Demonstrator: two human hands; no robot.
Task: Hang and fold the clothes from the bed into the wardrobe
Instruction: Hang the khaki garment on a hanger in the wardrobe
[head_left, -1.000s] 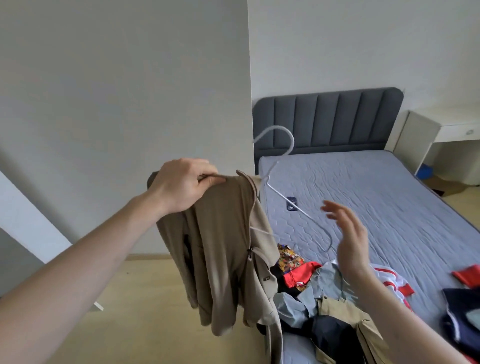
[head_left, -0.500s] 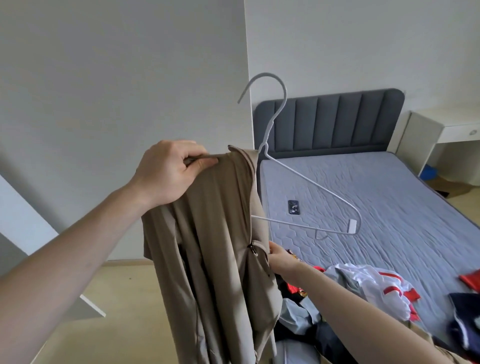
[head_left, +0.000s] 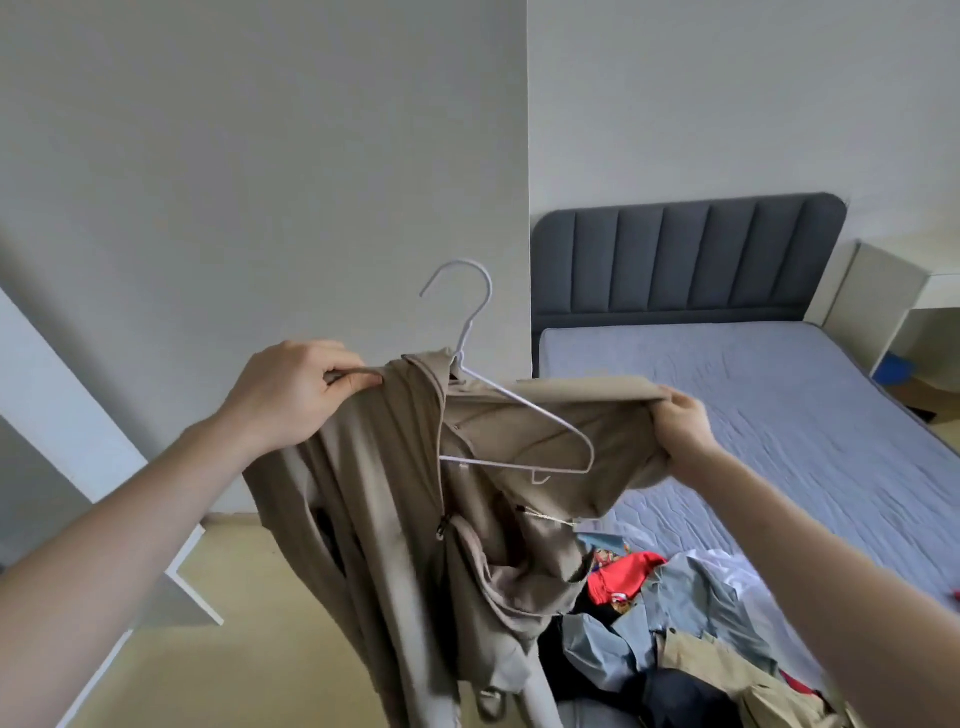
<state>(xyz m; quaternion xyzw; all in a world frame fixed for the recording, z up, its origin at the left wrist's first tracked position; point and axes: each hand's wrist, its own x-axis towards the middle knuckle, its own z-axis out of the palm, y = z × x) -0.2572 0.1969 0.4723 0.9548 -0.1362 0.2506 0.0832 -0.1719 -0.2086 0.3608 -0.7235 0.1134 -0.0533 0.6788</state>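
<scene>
Head view, garment: beige zip-front jacket (head_left: 395, 499) hangs at frame centre, half on the thin white wire hanger (head_left: 511, 415).
Key relation: the hanger's bare right arm points toward the right hand.
Left hand (head_left: 296, 389): pinches the jacket's left shoulder.
Right hand (head_left: 680, 415): grips the right shoulder cloth, spread beyond the hanger tip.
Bed: grey-blue mattress (head_left: 753, 395), right; mixed clothes pile (head_left: 675, 623) lower right.

No text, label, brand, number or sign could be read on anything in view; it all was too blurred.
</scene>
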